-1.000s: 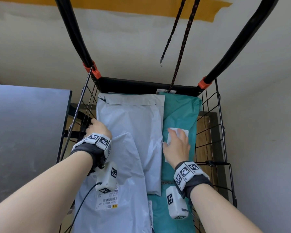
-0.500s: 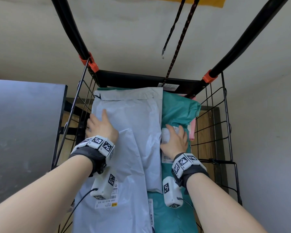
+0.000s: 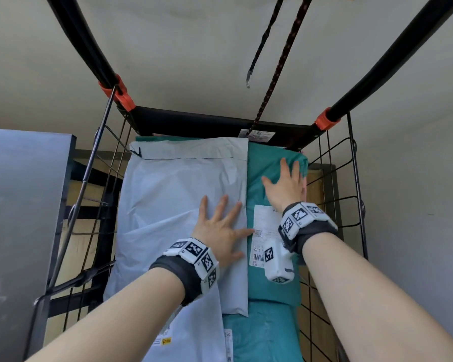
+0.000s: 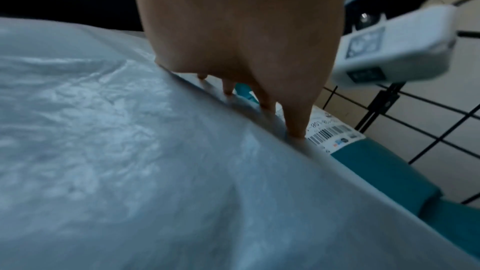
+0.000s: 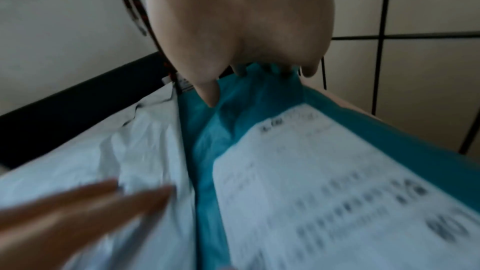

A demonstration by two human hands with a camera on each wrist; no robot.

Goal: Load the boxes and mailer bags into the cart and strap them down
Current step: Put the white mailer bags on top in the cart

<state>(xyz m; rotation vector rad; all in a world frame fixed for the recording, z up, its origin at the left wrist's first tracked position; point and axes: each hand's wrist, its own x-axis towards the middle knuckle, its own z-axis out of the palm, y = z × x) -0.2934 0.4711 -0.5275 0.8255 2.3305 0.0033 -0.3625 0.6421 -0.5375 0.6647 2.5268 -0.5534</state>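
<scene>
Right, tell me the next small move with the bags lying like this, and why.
Probably lift the right hand off the teal bag and take the dangling strap hook. Both hands lie flat and open, the left hand on the white bag. The bags look settled inside the wire cart, and the strap hangs loose with nothing across the load.

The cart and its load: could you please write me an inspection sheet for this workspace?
Surface: black wire cart.
Job's things: white mailer bag lies beside a teal mailer bag; its shipping label faces up.
Clutter: nothing seen.
Hands: left hand flat on the white bag; right hand flat on the teal bag.
Cables: bungee cord hangs from above, its hook free.
Surroundings: dark table, pale floor.
</scene>
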